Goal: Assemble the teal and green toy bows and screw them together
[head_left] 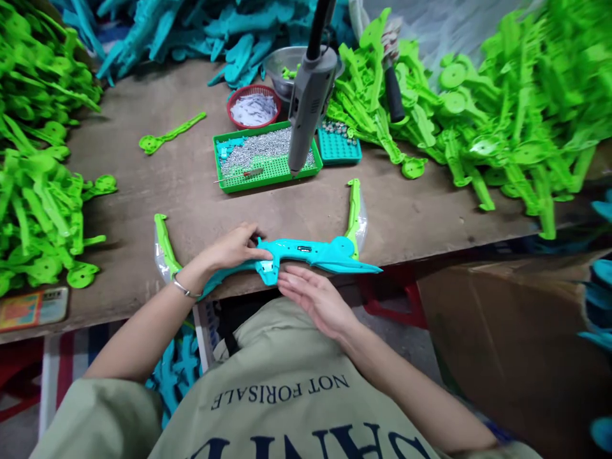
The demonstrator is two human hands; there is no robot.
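A teal plastic toy bow body [306, 254] lies along the near edge of the wooden table [182, 197], with green limbs curving up at its left end [164, 239] and right end [354, 207]. My left hand [234, 247] rests on the teal body's left part, fingers curled over it. Flat and with fingers apart, my right hand [315, 296] sits just below the body's middle, touching its lower edge. A grey powered screwdriver [308, 102] hangs above the table, tip over a green tray.
A green tray [224, 182] holds several screws; a small teal tray [337, 150], a red bowl [253, 107] and a metal bowl [282, 64] stand behind it. Green parts are piled left [33, 159] and right [502, 115], teal parts [201, 32] at the back. A cardboard box [502, 331] sits lower right.
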